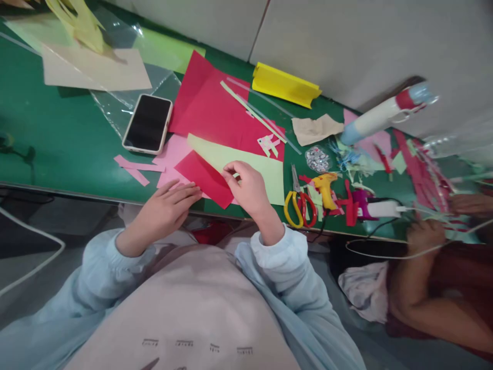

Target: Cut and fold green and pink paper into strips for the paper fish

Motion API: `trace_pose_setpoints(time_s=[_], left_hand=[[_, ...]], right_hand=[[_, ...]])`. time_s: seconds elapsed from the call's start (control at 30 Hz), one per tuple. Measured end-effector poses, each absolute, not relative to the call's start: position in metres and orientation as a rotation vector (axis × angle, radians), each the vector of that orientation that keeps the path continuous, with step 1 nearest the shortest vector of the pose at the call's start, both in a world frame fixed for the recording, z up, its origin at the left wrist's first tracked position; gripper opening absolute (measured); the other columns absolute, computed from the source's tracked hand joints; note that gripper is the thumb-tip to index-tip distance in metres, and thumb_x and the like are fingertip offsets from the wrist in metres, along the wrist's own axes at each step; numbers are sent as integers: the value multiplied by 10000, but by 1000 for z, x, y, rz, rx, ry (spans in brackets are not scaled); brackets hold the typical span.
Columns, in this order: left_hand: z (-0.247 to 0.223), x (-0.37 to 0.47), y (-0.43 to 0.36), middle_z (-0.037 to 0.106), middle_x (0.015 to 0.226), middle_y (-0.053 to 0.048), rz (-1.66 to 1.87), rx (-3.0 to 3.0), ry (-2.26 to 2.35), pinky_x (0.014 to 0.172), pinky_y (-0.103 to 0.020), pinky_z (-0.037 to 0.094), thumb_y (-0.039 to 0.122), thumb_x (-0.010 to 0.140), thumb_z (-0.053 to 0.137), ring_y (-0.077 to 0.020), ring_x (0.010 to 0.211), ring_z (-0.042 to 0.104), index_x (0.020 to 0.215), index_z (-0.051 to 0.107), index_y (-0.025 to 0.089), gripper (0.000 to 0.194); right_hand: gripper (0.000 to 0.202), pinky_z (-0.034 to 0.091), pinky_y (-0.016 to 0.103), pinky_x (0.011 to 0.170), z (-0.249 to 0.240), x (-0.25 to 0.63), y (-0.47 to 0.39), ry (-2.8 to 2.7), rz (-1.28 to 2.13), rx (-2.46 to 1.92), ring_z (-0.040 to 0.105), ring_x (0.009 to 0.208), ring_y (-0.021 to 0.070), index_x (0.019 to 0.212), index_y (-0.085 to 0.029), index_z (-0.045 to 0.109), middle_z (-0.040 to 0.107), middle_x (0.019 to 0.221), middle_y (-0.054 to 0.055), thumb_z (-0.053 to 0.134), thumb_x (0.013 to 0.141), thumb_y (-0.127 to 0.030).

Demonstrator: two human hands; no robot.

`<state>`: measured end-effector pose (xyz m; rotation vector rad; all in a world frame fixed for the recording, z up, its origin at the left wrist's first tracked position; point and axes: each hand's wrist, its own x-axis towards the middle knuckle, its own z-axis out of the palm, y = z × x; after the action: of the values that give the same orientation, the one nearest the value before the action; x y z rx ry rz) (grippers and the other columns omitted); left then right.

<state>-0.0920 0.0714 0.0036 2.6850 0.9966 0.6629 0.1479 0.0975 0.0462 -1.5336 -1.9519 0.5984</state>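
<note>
A small piece of red paper (pixel 206 180) lies near the table's front edge, over a pink sheet (pixel 175 154) and a pale green sheet (pixel 265 174). My left hand (pixel 171 205) rests flat at its lower left edge, fingers stretched out. At the paper's right side, my right hand (pixel 246 187) has thumb and fingers pinched together on its edge; the fingertips are partly hidden. Behind lie larger red sheets (pixel 215 103) bearing a small paper fish (pixel 268 145) and a thin pale green strip (pixel 250 110). Pink strips (pixel 138 168) are left of my left hand.
Yellow-and-red-handled scissors (pixel 298 205) and a yellow glue gun (pixel 326 189) lie right of my right hand. A phone (pixel 148 124) sits at the left. Beyond are a yellow holder (pixel 285 85), a bottle (pixel 385 113) and sequins (pixel 318 159). A co-worker's hand (pixel 425 236) is far right.
</note>
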Motion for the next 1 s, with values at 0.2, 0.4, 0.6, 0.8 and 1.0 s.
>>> trace_pose_setpoints(time_s=[0.2, 0.4, 0.6, 0.8, 1.0], left_hand=[[9, -100, 73, 692, 1290, -55, 640, 2625, 1064, 1120, -470, 443, 143, 928, 427, -228, 1225, 626, 1290, 641, 241, 432], [15, -110, 71, 705, 1256, -60, 730, 2561, 1096, 1072, -464, 502, 123, 903, 470, -231, 1187, 647, 1203, 667, 230, 374], [16, -113, 58, 728, 1191, -50, 764, 2596, 1083, 969, -423, 576, 53, 890, 465, -216, 1139, 667, 1124, 677, 189, 343], [8, -107, 53, 751, 1058, -6, 881, 2612, 912, 894, -367, 602, 10, 855, 492, -170, 1030, 696, 1073, 678, 249, 374], [6, -93, 51, 753, 1020, 17, 876, 2613, 803, 879, -364, 604, -23, 796, 538, -171, 979, 708, 1062, 698, 291, 441]], right_hand=[[138, 508, 288, 833, 35, 152, 97, -2034, 694, -1569, 648, 932, 170, 945, -201, 663, 703, 993, 52, 537, 939, -256], [201, 535, 340, 930, 40, 165, 89, -2038, 947, -1452, 687, 1007, 183, 1048, -209, 707, 729, 1092, 50, 574, 930, -305], [252, 576, 284, 840, 61, 191, 64, -1880, 925, -1450, 701, 987, 153, 1086, -210, 705, 737, 1091, 43, 527, 967, -341], [196, 582, 283, 867, 68, 216, 26, -1779, 768, -1501, 715, 923, 139, 1001, -218, 726, 757, 975, 28, 538, 970, -261], [184, 608, 281, 830, 56, 236, -11, -1563, 809, -1568, 730, 857, 137, 1020, -228, 730, 759, 948, 23, 557, 965, -255]])
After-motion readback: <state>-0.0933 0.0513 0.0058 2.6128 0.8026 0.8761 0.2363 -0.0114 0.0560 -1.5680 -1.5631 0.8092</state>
